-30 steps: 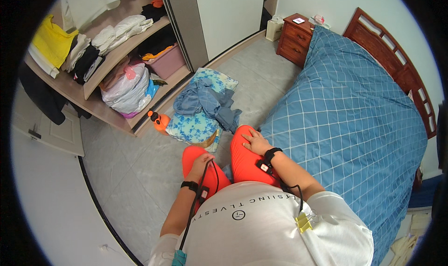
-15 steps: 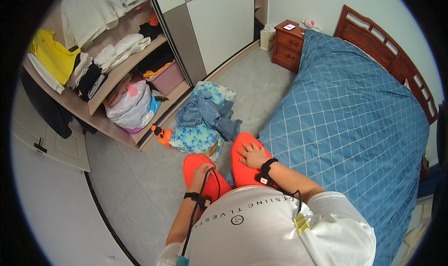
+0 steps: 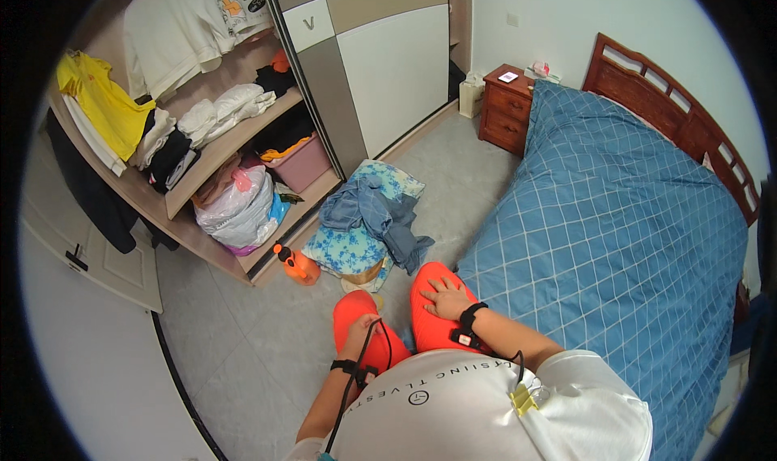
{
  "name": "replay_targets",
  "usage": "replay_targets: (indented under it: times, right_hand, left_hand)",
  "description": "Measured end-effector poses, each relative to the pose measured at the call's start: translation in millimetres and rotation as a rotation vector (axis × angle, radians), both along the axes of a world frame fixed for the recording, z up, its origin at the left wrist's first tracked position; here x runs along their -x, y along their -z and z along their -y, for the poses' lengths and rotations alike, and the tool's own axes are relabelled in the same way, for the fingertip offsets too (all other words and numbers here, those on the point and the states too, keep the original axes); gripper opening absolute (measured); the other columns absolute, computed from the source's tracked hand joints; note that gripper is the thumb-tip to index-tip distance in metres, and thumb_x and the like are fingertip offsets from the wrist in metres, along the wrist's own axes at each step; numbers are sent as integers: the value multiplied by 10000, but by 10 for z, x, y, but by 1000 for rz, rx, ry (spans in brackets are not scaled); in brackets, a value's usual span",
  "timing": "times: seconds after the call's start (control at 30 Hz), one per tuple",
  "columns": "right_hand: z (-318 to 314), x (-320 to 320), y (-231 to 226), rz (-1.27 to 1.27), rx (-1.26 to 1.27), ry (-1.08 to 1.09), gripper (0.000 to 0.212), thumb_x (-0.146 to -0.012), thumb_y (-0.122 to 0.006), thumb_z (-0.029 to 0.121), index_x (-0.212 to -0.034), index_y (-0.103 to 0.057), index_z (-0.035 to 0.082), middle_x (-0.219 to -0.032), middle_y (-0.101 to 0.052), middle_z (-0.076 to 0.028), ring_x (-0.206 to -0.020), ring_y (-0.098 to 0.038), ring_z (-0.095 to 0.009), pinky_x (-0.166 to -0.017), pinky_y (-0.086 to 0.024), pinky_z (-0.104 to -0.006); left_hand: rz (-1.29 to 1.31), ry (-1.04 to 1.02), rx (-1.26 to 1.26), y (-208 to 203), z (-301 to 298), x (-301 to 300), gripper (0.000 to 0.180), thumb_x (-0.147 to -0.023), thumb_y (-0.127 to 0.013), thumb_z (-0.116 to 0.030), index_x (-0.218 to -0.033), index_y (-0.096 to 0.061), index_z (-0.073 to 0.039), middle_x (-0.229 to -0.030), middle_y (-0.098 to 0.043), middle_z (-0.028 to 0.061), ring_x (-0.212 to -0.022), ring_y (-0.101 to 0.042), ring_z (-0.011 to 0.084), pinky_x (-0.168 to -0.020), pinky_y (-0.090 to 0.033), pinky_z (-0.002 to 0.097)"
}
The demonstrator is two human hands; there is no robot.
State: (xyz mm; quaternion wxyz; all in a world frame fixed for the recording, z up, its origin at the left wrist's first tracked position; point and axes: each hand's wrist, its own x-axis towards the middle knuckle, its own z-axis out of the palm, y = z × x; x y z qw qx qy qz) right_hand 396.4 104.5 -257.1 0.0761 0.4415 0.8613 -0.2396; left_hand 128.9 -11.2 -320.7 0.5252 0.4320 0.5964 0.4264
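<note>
Both hands (image 3: 405, 315) flat on orange-trousered knees (image 3: 427, 287), near white plastic bag (image 3: 241, 214).

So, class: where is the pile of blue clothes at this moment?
In the head view, the pile of blue clothes lies on the grey floor, centre frame, between the open wardrobe on the left and the blue bed on the right.

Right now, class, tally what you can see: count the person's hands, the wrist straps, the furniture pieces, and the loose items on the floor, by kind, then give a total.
Hands: 2, left hand and right hand, each flat on an orange knee
Black wrist straps: 2
Bed: 1
Nightstand: 1
Wardrobe: 1
Clothes pile: 1
Orange bottle: 1
Total: 9
</note>
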Motion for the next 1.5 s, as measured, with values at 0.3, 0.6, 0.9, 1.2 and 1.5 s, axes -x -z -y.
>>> replay_targets:
  times: [0.3, 0.6, 0.9, 1.2, 1.5]
  right_hand:
    - [-95, 13, -6, -5, 40, -1, 549, -891, -467, 506, -1384, -417, 270, -1504, -253, -91, -1385, -171, -381, -1020, -199, -675]
    - [-102, 21, -17, -24, 20, -16, 536, -892, -469, 504, -1375, -431, 276, -1503, -256, -92, -1381, -188, -378, -1019, -201, -669]
    - [-121, 21, 9, 0, 12, -5, 524, -894, -476, 478, -1375, -431, 275, -1496, -273, -86, -1376, -198, -381, -1013, -218, -666]
    - [-175, 57, 69, -58, 4, -6, 512, -892, -485, 478, -1360, -452, 273, -1487, -292, -73, -1376, -204, -372, -1019, -224, -652]
    - [-380, 146, 158, -18, 15, 26, 509, -891, -484, 479, -1354, -459, 270, -1477, -313, -70, -1367, -225, -369, -1022, -236, -639]
  left_hand:
    - [-77, 5, 9, -104, -109, 21, 133, -949, -503, -122, -960, -595, -26, -728, -618, 33, -674, -593, 119, -666, -476, 244]
    - [-39, -5, 62, -149, -105, 19, 146, -955, -490, -117, -1012, -587, -26, -717, -611, 30, -674, -598, 118, -667, -488, 255]
    - [-5, -20, -48, -305, -58, -22, 146, -956, -487, -108, -977, -603, -22, -761, -618, 35, -678, -594, 116, -674, -480, 242]
    - [35, -73, 48, -171, -204, 32, 160, -959, -483, -138, -971, -607, -37, -729, -600, 13, -647, -570, 98, -636, -477, 231]
    - [139, -127, 75, 59, -231, 181, 194, -966, -479, -213, -995, -610, -72, -762, -593, -3, -684, -571, 81, -600, -477, 234]
